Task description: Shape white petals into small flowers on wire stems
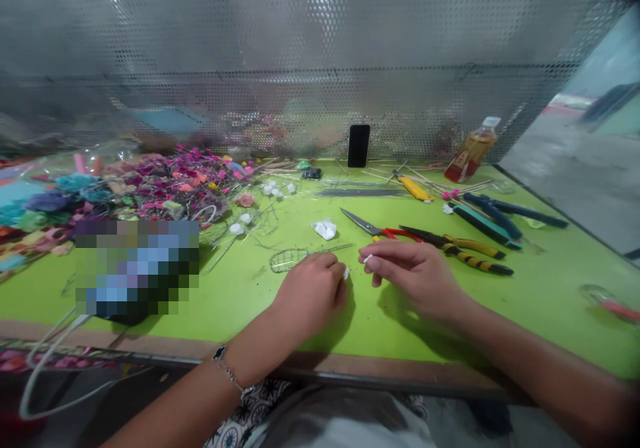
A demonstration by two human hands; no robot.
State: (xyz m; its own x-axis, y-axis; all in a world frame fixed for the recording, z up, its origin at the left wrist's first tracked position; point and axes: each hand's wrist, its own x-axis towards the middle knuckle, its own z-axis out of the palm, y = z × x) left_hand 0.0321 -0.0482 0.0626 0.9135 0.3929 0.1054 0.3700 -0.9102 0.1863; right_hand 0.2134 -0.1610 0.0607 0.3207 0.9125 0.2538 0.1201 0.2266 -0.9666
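Observation:
My left hand (314, 288) is closed over the green table (225, 315), a small white bit showing at its fingertips. Just to the right, my right hand (417, 271) pinches a small white piece (368, 259) between thumb and fingers. The two hands are apart. Beyond my left hand lies a wire mesh shape (287, 260) with a thin stem pointing right. A crumpled white piece (325, 229) rests above the hands. Red-handled scissors (367, 224) and yellow-and-black pliers (475, 255) lie beyond my right hand.
Colourful flower pieces (180, 181) are heaped at the left, behind a pixelated device (145, 268) with white cables. A phone (359, 146) stands against the perforated panel. A drink bottle (471, 151), yellow cutter (414, 187) and dark-handled tools (495, 218) are at the right.

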